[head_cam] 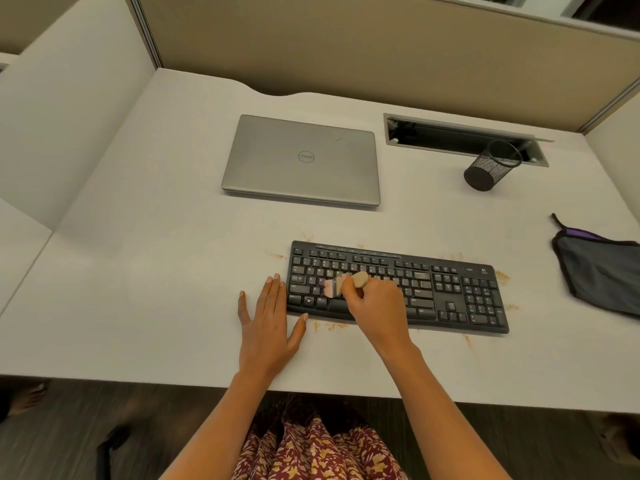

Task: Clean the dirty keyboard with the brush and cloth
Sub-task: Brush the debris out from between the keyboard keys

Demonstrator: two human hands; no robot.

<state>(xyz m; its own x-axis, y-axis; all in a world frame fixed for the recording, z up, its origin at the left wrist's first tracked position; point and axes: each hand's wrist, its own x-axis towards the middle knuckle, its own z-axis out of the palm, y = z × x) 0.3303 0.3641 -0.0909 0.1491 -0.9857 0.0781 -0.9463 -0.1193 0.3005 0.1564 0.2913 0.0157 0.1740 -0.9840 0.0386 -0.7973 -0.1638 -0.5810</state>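
From my remote seat I see the black keyboard (398, 289) lying on the pale desk (156, 271), a little right of centre and near the front edge. The right hand (377, 306) is over its left half, fingers curled tight round the wooden handle of the brush (356, 279). The handle sticks up from the fist and the pinkish bristles point left and down onto the letter keys just above the space bar. The left hand (268, 320) lies flat on the desk, fingers straight and holding nothing. Its fingertips are at the keyboard's left end and its thumb at the front corner. Orange-brown crumbs (329, 326) are scattered on the desk round the keyboard. The dark cloth (599, 271) with purple trim lies at the desk's right edge, well apart from both hands. Farther back are a closed grey laptop (301, 161) and a black mesh pen cup (491, 166).
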